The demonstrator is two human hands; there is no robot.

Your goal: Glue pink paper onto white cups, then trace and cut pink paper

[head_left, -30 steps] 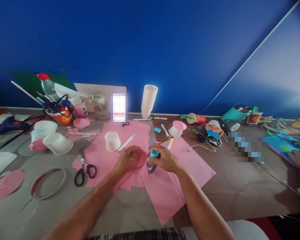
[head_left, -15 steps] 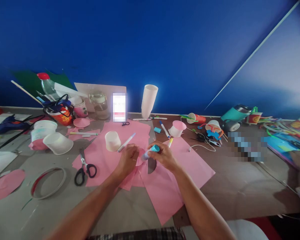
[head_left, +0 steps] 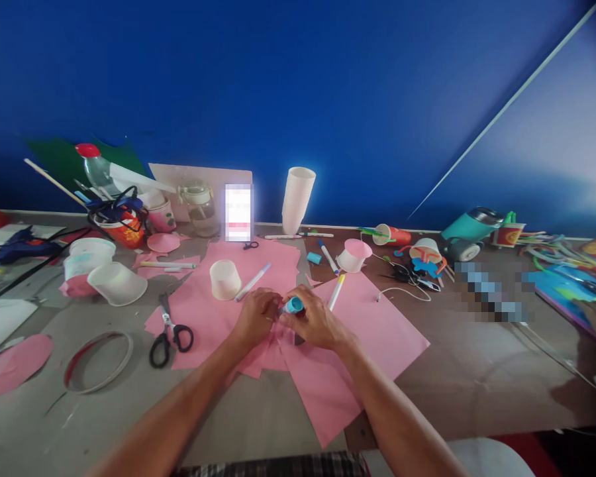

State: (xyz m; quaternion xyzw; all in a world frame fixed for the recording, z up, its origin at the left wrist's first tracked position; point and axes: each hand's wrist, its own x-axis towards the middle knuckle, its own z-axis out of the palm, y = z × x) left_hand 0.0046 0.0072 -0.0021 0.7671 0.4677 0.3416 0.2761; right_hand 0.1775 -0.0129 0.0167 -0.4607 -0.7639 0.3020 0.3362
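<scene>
Head view: no writing is legible; the red cup (head_left: 122, 230) far left of the hands bears blurred yellow marks. The right hand (head_left: 312, 322) curls closed around a blue-capped glue stick (head_left: 293, 306). The left hand (head_left: 255, 317) presses, fingers bent, on pink paper (head_left: 328, 384) on the bench (head_left: 477, 377).

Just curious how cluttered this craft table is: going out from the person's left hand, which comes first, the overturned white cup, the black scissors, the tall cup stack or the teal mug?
From the left hand:
1. Overturned white cup, just up and left, on the pink paper.
2. Black scissors, farther left.
3. Tall cup stack, back by the blue wall.
4. Teal mug, far right, lying on its side.
</scene>
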